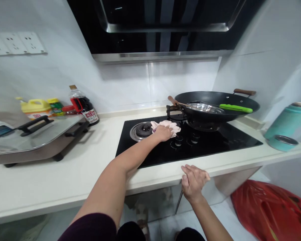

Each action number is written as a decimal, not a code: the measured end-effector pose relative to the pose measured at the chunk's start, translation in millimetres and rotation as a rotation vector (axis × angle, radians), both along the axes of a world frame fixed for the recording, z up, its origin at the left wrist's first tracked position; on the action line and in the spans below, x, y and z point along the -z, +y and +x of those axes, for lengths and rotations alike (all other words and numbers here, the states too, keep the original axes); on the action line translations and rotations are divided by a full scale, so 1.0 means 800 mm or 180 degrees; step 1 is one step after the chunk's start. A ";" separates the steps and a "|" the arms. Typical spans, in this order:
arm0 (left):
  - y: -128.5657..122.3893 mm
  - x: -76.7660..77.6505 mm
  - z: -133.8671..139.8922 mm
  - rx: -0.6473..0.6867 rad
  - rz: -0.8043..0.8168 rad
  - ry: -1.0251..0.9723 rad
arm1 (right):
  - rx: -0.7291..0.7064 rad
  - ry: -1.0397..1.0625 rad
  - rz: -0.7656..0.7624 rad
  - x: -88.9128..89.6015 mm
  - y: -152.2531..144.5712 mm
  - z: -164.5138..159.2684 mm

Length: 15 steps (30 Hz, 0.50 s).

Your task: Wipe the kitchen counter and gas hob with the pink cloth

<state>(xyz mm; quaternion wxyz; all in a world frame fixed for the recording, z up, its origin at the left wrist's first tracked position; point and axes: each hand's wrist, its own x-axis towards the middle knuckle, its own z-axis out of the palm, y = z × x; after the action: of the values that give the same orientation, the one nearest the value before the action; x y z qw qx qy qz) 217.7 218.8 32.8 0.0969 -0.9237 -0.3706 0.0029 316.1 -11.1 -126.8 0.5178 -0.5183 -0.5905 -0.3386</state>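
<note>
My left hand [164, 133] is closed on a pale pink cloth [174, 126] and presses it to the black glass gas stove [150, 155]. The cloth lies just right of the left burner [143, 130], close to the two control knobs [178, 140]. At the front edge of the countertop, my right hand [194, 180] hangs with loosely bent fingers apart from the thumb, holding nothing that I can see. A black wok [234, 98] sits over the right burner. Inside it are a metal bowl [205, 107], a wooden-handled utensil [174, 100] and a bright green-handled tool [235, 107].
An electric pan with a glass lid [37, 135] stands on the left counter, before a dark sauce bottle [84, 107] and a yellow jug [37, 107]. Teal containers [286, 122] stand at right. A range hood [163, 55] hangs above. A red plastic bag [271, 207] lies on the floor.
</note>
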 end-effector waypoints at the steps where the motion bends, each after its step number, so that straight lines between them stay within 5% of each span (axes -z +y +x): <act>1: -0.013 0.002 -0.007 0.0017 0.0042 -0.0006 | -0.0014 0.0002 -0.0019 -0.001 -0.001 0.000; 15: -0.194 0.011 -0.112 0.0280 0.0210 -0.0247 | 0.0106 0.0199 -0.0658 -0.017 -0.021 -0.007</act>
<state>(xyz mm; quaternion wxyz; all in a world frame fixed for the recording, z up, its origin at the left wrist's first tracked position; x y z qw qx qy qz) 128.4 63.6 23.8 0.1129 -0.9348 -0.3331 -0.0494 310.8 -27.9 -113.0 0.4740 -0.5890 -0.5971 -0.2681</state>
